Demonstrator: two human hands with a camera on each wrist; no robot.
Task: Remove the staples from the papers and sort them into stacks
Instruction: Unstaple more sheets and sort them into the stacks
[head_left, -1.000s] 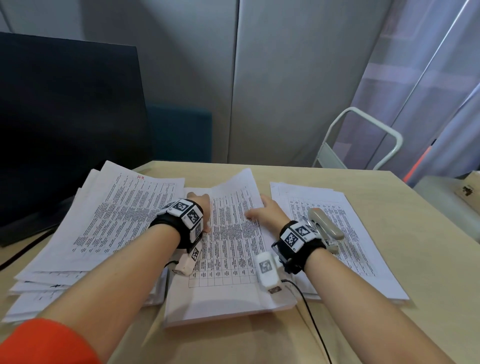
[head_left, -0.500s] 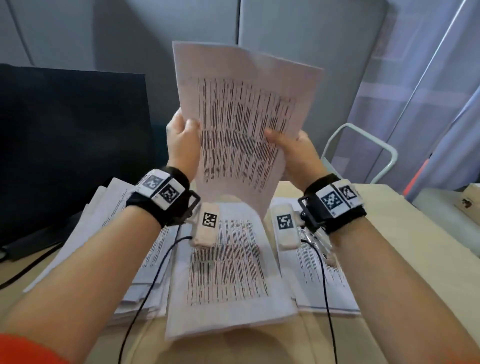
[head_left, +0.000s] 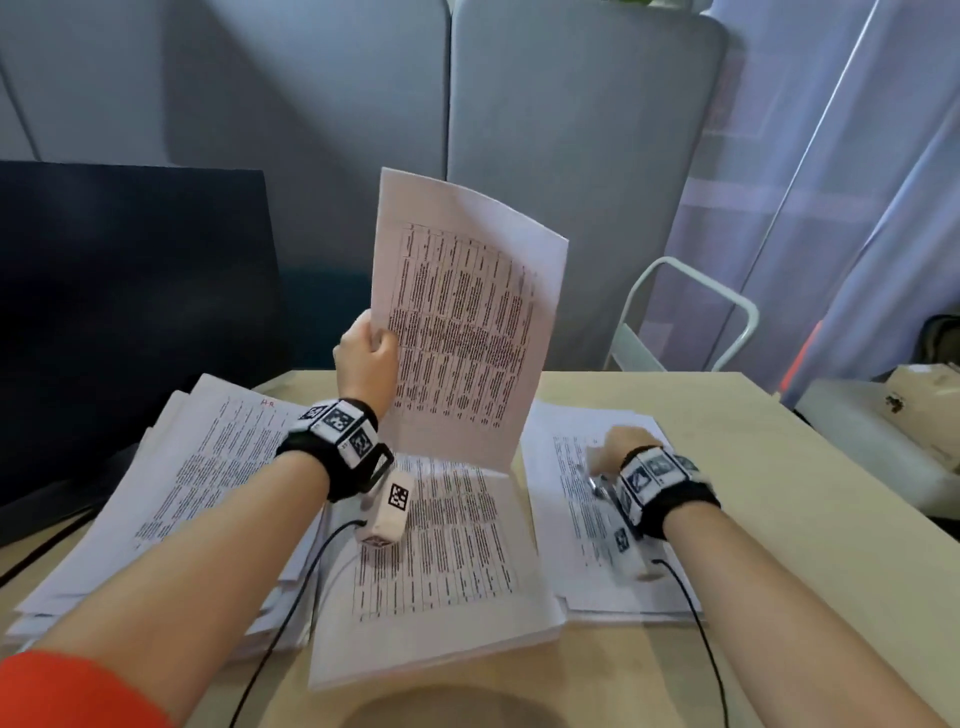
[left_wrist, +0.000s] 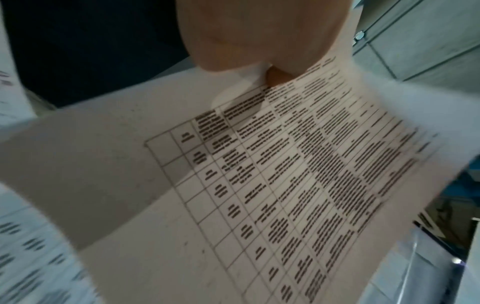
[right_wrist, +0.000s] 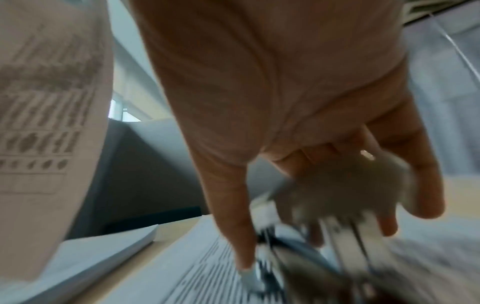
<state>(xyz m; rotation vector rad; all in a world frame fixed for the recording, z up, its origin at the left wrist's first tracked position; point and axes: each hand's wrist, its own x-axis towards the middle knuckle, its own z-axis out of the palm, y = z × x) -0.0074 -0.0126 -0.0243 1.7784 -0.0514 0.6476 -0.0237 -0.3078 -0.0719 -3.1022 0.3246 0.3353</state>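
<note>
Half a second ago both our hands held the printed sheet up; now only our left hand (head_left: 366, 364) pinches it, thumb in front and fingers curled behind its left edge, while our right hand (head_left: 615, 447) has dropped to the right stack of papers (head_left: 582, 525). The held sheet (head_left: 462, 322) stands upright above the table (head_left: 769, 467), over the middle stack (head_left: 441, 561), its table of text facing us. In the left wrist view the thumb (left_wrist: 259, 35) presses the sheet's corner.

Our right hand reaches down over the staple remover (head_left: 597, 480), which lies on the right stack. In the right wrist view its fingers (right_wrist: 241, 226) spread around the blurred tool (right_wrist: 337, 205); we cannot tell whether they grip it yet. A larger, fanned left stack (head_left: 208, 467) lies beside the dark monitor (head_left: 130, 312).
</note>
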